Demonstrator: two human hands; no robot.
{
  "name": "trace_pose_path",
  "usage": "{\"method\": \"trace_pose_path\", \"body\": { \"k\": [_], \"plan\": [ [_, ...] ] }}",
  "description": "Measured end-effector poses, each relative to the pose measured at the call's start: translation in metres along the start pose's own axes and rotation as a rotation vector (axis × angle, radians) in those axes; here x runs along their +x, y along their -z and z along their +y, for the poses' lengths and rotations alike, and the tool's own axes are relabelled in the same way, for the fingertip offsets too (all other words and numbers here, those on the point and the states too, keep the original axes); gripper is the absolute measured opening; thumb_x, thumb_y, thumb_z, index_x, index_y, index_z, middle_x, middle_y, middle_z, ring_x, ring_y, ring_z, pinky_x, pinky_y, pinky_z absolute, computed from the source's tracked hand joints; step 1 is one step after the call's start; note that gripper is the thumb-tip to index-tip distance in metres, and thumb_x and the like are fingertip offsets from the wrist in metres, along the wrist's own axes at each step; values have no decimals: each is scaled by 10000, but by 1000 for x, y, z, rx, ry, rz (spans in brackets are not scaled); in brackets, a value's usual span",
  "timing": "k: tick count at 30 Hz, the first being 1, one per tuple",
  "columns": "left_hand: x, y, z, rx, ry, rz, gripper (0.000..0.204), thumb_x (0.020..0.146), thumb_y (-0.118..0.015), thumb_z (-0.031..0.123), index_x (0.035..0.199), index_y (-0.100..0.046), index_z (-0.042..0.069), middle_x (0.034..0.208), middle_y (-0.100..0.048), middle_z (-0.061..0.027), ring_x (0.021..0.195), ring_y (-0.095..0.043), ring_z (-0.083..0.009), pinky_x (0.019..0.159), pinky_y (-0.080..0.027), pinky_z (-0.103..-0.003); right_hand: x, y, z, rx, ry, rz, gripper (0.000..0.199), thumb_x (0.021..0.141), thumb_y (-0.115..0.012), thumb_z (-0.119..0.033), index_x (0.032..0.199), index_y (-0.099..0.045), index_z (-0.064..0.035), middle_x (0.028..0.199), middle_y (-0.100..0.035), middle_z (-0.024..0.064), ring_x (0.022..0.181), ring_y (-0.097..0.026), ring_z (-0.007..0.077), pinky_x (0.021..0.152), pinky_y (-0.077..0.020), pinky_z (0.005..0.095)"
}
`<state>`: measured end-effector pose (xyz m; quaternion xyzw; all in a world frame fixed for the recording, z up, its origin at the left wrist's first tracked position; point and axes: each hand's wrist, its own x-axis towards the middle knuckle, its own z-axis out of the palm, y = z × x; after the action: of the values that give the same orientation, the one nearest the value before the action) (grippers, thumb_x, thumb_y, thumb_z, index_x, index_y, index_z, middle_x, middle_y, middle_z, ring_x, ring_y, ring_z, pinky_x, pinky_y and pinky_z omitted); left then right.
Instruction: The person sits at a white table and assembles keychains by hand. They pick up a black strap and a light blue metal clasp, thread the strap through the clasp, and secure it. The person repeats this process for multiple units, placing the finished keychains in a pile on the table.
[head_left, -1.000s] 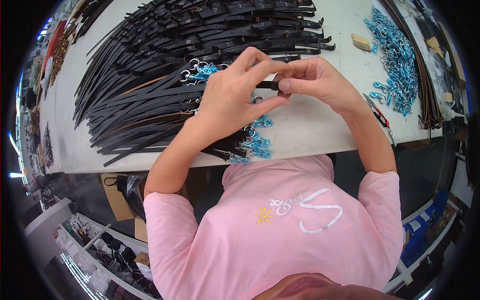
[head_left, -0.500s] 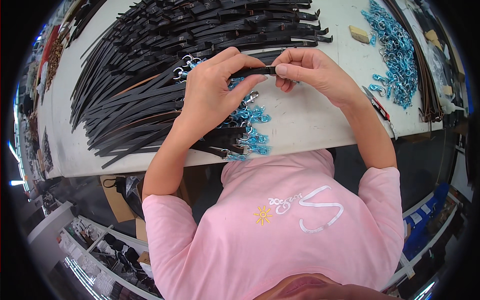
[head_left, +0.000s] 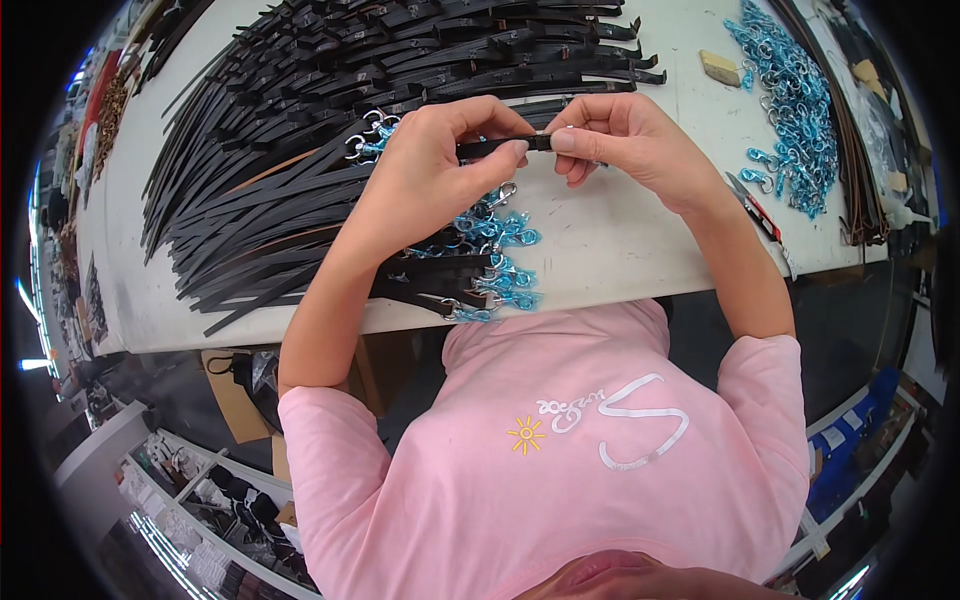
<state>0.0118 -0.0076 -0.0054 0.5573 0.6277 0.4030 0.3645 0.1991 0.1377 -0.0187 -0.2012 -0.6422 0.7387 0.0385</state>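
At far left on my head-camera feed, a brown cardboard box (head_left: 232,400) stands below the edge of a broad white-topped table (head_left: 640,240). Above it, long flat black straps (head_left: 260,220) fan out across the tabletop, their loose tails pointing left; behind them lies a thick bank of looped black bands (head_left: 420,50). Near the middle I see the left hand (head_left: 430,155), its thumb and forefinger clamped on a narrow, leather-like black strap (head_left: 538,143) held just above the table. Below that hand, silver metal clasps in clear blue wrapping (head_left: 512,275) cluster at the right-hand ends of the fanned pieces, near the wearer's pink short-sleeved shirt (head_left: 450,480). The right hand (head_left: 612,140) meets the strap from the other side, thumb and forefinger pressed together on its end, the remaining fingers curled beneath; I cannot tell what, if anything, those touch. Farther right, a small yellowish block (head_left: 719,68) sits by itself, with a slim red-and-black hand tool (head_left: 763,217) nearer the table's front edge. A heap of blue-wrapped metal clasps (head_left: 795,110) lies beyond, alongside a bundle of thin brown straps (head_left: 860,200).
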Motion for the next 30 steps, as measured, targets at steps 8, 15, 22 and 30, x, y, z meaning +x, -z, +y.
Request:
{"method": "trace_pose_path", "body": {
  "k": [8,15,22,30],
  "plan": [
    [7,3,5,-136,98,-73,150,917,-664,138,950,-688,-6,786,-675,-14,690,-573,-49,606,-467,-213,0,2,-1,47,-7,0,248,923,-721,-227,1004,-698,5,834,-708,66,759,-673,112,731,-562,254],
    [8,2,5,-55,150,-89,123,892,-659,131,874,-653,9,720,-597,30,647,-511,-26,557,-412,-206,1,1,1,36,-44,8,226,922,-721,-224,981,-695,-7,841,-713,63,748,-678,113,733,-550,244],
    [8,7,0,-144,96,-118,161,889,-698,161,924,-657,10,754,-601,32,662,-508,-27,575,-410,-203,2,7,3,147,-51,-47,218,928,-718,-219,1000,-685,-16,850,-720,67,743,-689,119,747,-548,242],
    [6,8,3,-146,178,-123,178,880,-707,162,960,-669,7,793,-627,20,723,-538,-40,633,-455,-209,5,8,4,163,-60,-73,208,935,-713,-219,996,-683,-22,844,-718,62,749,-695,117,752,-545,236]
  ]
}}
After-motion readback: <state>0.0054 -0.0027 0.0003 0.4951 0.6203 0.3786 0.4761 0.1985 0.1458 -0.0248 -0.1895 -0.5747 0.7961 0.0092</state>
